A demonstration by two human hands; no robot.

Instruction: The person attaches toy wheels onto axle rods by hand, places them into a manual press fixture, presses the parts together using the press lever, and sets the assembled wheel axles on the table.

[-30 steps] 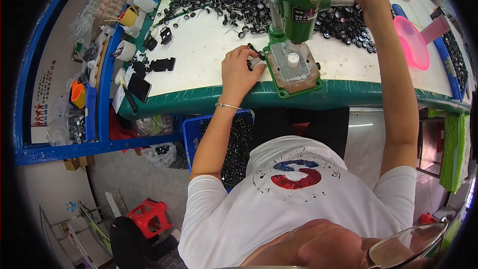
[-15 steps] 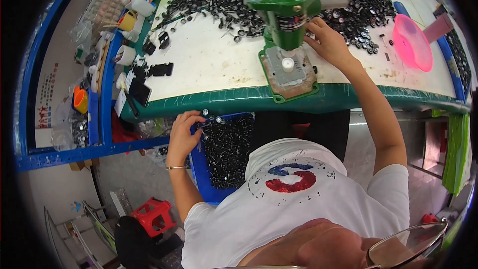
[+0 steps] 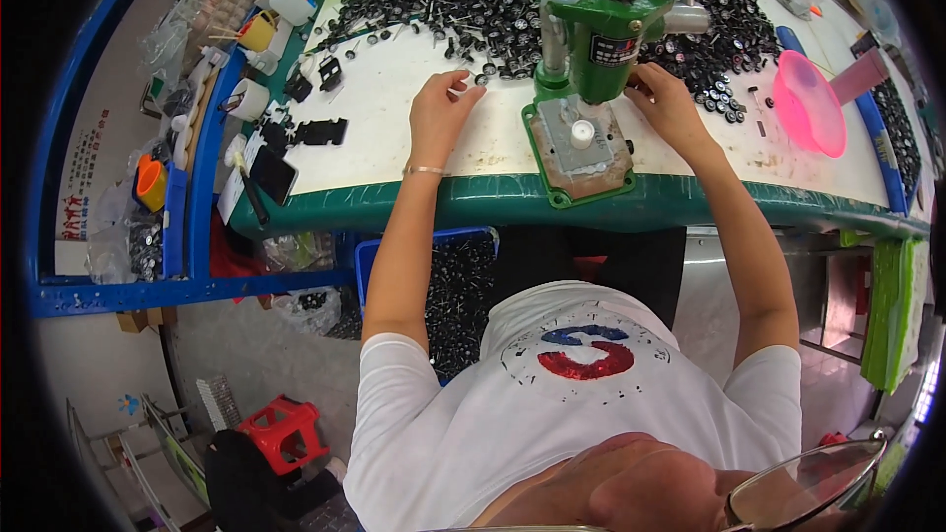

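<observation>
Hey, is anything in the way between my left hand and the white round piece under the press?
Nothing visible stands upright between your left hand and the white round piece: only white tabletop, then the low green base. From above, the press head likely limits access.

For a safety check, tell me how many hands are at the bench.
2: the left hand, left of the green press, near the black wheels; and the right hand, close by the press's right side. Others may be hidden.
</observation>
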